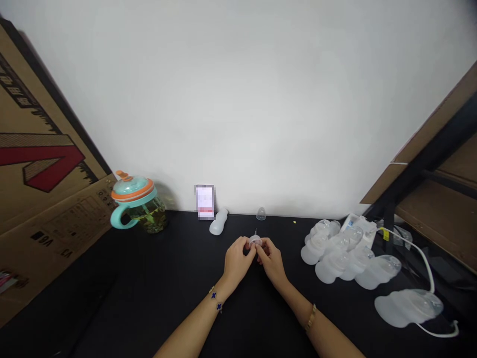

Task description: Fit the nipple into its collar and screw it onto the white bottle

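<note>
A big brown cardboard box (35, 209), cut off at the left, says V6 and V3 upside down. Next is a see-through jug with a blue-green and orange lid (138, 198). A bright pink-and-white screen (205, 201) is too blurry to read. Above the black tabletop (149, 283), the left hand (237, 258) and right hand (275, 264), both pinched nearly closed, hold a small, round, see-through plastic piece (255, 239), partly covering it. Rightmost, cloudy white bottles (333, 264) partly hide each other.
</note>
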The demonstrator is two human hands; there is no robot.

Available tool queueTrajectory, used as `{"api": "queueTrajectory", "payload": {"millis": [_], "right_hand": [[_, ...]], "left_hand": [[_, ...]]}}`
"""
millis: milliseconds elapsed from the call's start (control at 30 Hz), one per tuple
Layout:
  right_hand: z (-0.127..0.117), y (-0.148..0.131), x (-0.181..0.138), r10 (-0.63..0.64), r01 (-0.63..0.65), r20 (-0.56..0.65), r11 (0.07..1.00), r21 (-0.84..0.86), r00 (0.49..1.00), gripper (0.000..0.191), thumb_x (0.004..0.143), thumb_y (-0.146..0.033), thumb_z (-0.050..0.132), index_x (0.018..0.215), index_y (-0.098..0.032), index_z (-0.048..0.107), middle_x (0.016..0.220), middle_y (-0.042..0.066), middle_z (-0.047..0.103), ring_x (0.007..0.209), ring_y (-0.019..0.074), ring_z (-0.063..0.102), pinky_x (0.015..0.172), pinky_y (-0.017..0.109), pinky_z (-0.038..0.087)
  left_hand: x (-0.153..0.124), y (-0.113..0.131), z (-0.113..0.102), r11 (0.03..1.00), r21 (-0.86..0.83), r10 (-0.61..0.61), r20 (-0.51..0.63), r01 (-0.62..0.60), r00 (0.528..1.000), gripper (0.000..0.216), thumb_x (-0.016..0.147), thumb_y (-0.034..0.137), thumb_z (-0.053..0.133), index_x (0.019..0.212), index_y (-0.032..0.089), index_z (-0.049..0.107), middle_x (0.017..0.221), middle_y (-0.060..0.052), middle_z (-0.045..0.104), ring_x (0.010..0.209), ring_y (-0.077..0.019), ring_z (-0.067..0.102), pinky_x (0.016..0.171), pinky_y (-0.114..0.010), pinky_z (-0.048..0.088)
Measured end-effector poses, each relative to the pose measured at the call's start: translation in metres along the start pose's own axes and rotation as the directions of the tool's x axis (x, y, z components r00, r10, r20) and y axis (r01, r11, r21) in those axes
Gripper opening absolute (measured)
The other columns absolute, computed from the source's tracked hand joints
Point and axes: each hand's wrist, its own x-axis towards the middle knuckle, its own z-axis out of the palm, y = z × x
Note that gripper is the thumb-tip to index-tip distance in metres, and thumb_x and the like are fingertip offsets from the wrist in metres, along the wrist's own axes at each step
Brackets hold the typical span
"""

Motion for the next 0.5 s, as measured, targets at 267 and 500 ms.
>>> {"api": "queueTrajectory", "payload": {"millis": [267,500], "right_hand": [[-0.0010,-0.0021,-0.0011,-0.013,0.014,0.015,0.999,-0.046,1.000,0.032,0.089,-0.053,0.060,0.095,-0.022,0.065,0.075,0.002,0.066,0.057,0.0156,0.056,0.052,0.026,0.044],[-0.0012,-0.0027,-0.0014,-0.032,0.034,0.037,0.997,-0.065,0.999,0.035,0.091,-0.054,0.058,0.101,-0.021,0.066,0.079,0.002,0.068,0.057,0.0151,0.057,0.052,0.025,0.045]], "left_hand": [[-0.0020,0.0031,-0.0012,1.000,-0.006,-0.006,-0.020,0.005,1.000,0.026,0.091,0.034,0.049,0.069,0.021,0.050,0.070,0.002,0.053,0.066,-0.0144,0.052,0.065,-0.027,0.035],[-0.0023,0.0047,-0.0029,1.000,0.019,-0.010,-0.019,0.010,1.000,0.026,0.093,0.034,0.048,0.071,0.021,0.053,0.072,0.001,0.056,0.068,-0.0151,0.055,0.065,-0.027,0.036]]}}
